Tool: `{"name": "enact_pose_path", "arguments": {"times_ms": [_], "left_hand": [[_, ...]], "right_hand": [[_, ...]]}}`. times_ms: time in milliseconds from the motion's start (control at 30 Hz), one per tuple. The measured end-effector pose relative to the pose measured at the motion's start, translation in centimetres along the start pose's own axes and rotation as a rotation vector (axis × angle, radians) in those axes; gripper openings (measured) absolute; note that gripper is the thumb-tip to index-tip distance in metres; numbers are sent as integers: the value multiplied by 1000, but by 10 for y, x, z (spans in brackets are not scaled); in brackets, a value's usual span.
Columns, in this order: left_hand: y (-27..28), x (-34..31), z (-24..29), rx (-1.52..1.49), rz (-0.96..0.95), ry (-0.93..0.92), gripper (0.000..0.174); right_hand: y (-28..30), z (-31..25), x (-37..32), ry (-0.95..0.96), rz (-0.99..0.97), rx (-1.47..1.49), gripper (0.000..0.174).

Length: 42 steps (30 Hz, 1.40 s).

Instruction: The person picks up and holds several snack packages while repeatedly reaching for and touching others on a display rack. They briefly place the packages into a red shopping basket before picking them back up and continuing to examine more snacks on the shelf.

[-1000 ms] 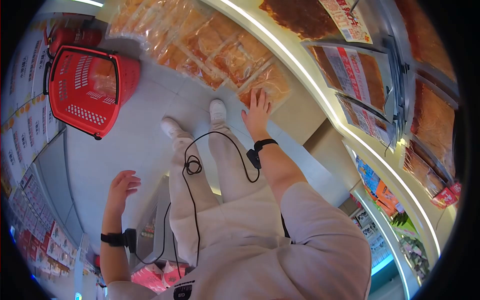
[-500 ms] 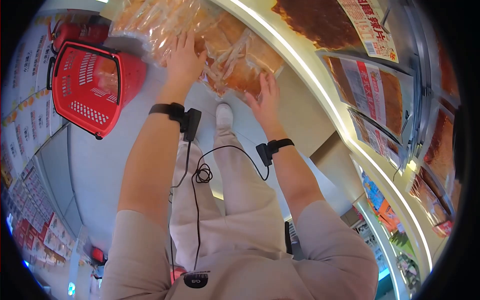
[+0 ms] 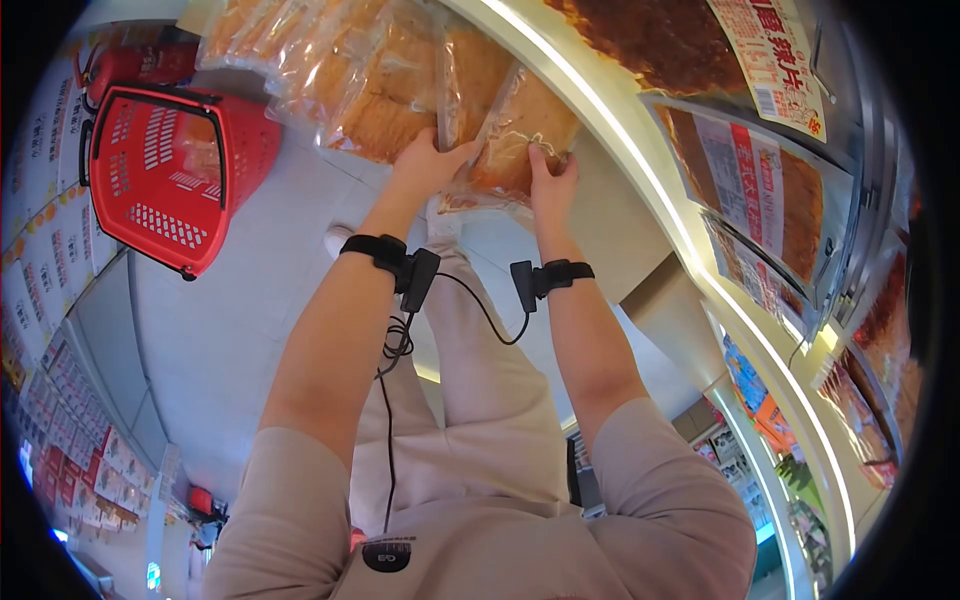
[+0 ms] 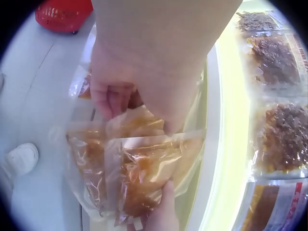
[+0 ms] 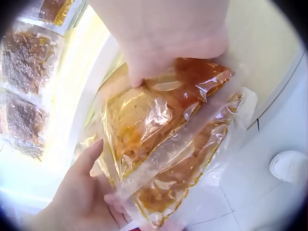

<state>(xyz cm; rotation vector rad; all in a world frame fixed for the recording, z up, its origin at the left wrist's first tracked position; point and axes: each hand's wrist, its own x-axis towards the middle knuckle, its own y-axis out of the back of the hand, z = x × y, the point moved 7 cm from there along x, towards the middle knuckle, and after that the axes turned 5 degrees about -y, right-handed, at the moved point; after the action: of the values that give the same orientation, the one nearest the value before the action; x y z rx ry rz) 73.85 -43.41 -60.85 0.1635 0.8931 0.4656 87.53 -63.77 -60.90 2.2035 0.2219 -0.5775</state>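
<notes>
Clear plastic packets of flat orange-brown food lie in overlapping rows in the head view. My left hand (image 3: 430, 168) holds the near edge of a packet (image 3: 462, 85), thumb on top. To its right, my right hand (image 3: 553, 188) pinches the right edge of a packet (image 3: 510, 150), its thumb on the film. Two joined packet sections (image 5: 139, 125) hang between both hands in the right wrist view, with the left hand (image 5: 91, 197) at their lower end, fingers partly beneath. In the left wrist view the right thumb presses a packet (image 4: 149, 168).
A red basket (image 3: 180, 220) holding a packet stands on the floor at left, beside a red extinguisher (image 3: 150, 62). Hanging packs (image 3: 750, 185) line the lit shelf edge on the right. A black cable (image 3: 390, 450) runs between the wrists and down the trousers.
My left hand has come up from the lower left, onto the packets, then right toward my right hand. My right hand has moved slightly right. The crumpled packets between them now lie flatter.
</notes>
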Motion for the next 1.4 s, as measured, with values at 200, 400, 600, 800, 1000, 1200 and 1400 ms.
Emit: {"name": "enact_pose_path", "arguments": {"times_ms": [200,400,600,800,1000,1200,1400], "left_hand": [[-45,7,-16,-527,-128,-68,59],[-52,-23,-3,-576,-14,-307,46],[-50,-74,-28,-685,-280,-98,43],[-1,-155,-46,-653,-428,-109,38],[99,-267,19,-570,-386,-306,59],[171,-370,77,-1059,-445,-388,54],[239,-435,97,-1214,-296,-327,49]], "right_hand": [[-2,43,12,3,97,85,72],[10,44,-8,-50,8,369,61],[20,36,-37,-122,-221,540,63],[18,31,-116,-387,-590,903,60],[65,-77,-214,-174,-866,857,45],[148,-219,-317,67,-889,823,48],[195,-316,-428,220,-993,750,45]]}}
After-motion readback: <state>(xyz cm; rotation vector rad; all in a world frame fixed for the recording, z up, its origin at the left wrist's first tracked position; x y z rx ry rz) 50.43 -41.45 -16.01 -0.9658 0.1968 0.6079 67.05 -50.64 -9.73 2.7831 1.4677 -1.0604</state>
